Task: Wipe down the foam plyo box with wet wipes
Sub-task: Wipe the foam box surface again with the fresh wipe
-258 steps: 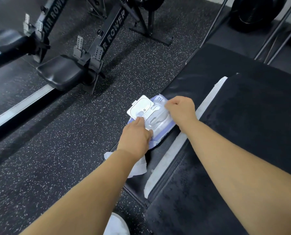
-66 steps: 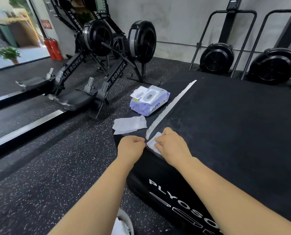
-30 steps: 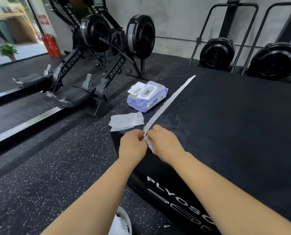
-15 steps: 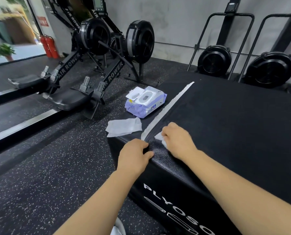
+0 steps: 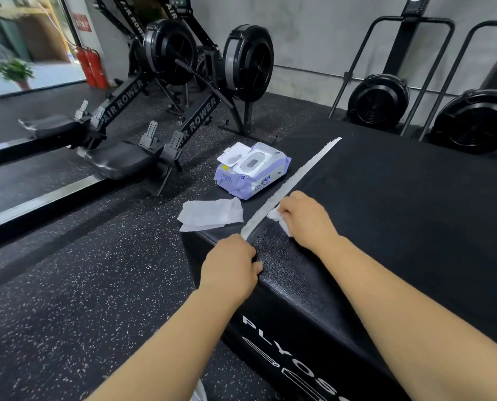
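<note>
Across the right half of the head view: black foam plyo box (image 5: 400, 227), low and wide, on speckled rubber floor (image 5: 68, 299), white lettering on its near side. Along the top, near the left edge: long white strip (image 5: 293, 180) running away from the viewer. Just right of that strip: right hand (image 5: 308, 221), palm down, gripping a crumpled white wet wipe (image 5: 274, 217) against the box top. At the strip's near end, on the box's front edge: left hand (image 5: 230, 267), knuckles up, fingers curled under and hidden; cannot tell about any grasp. Left of the strip, also on the box top: 1 spare wipe (image 5: 211, 214), flat and rumpled, and beyond it a lilac wipes pack (image 5: 251, 169), white lid flipped open. Farther left on the floor: 2 black rowing machines (image 5: 198, 123) marked "AIR ROWER". Against the grey wall behind: 2 black fan machines (image 5: 379, 101).
</note>
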A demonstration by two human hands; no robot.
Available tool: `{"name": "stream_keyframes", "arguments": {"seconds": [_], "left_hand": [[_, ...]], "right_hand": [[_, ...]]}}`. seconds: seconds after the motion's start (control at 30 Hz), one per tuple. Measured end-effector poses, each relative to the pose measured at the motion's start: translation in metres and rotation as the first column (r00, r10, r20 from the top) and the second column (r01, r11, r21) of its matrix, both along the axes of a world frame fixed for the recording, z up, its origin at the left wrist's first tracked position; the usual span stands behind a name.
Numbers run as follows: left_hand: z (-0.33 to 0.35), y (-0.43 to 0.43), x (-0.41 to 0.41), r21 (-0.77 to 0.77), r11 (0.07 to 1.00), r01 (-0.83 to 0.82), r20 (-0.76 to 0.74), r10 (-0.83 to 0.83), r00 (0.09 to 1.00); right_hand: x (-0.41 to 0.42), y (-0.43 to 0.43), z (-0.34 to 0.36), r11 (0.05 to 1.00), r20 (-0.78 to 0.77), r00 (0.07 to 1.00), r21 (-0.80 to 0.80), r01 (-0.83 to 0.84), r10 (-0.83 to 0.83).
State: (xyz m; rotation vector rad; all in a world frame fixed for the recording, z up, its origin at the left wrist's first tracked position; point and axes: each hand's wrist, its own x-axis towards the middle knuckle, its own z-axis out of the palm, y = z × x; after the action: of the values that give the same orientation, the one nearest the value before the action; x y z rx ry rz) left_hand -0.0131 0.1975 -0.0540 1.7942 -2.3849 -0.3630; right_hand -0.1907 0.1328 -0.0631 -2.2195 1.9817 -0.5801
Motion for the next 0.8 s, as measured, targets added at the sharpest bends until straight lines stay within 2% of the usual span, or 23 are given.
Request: {"name": "stream_keyframes", "arguments": {"seconds": [0.1, 0.2, 0.4, 0.6, 0.67, 0.8], "left_hand": [[0.001, 0.002, -0.002, -0.005, 1.000, 0.021, 0.048, -0.020, 0.999], [0.000, 0.004, -0.003, -0.010, 1.000, 0.020, 0.076, -0.019, 0.997], [0.003, 0.007, -0.007, -0.006, 1.000, -0.014, 0.109, 0.014, 0.994], [0.005, 0.008, -0.009, -0.005, 0.999, -0.049, 0.122, 0.050, 0.991], [0.006, 0.006, -0.009, -0.005, 0.999, -0.046, 0.121, 0.046, 0.992], [0.010, 0.004, -0.012, -0.004, 0.999, -0.037, 0.153, 0.037, 0.987]], "right_hand": [[-0.008, -0.009, 0.002, 0.995, 0.014, 0.995, 0.004, 0.097, -0.097], [0.002, -0.002, 0.005, 0.994, -0.003, 0.994, 0.016, 0.108, -0.108], [0.032, 0.054, -0.001, 0.995, 0.046, 0.995, 0.036, -0.092, 0.090], [0.030, 0.062, 0.000, 0.967, -0.007, 0.968, 0.037, -0.251, 0.251], [0.019, 0.047, 0.000, 0.973, 0.007, 0.973, 0.030, -0.229, 0.229], [-0.010, 0.003, -0.003, 0.999, 0.015, 0.999, 0.001, -0.052, 0.052]]}}
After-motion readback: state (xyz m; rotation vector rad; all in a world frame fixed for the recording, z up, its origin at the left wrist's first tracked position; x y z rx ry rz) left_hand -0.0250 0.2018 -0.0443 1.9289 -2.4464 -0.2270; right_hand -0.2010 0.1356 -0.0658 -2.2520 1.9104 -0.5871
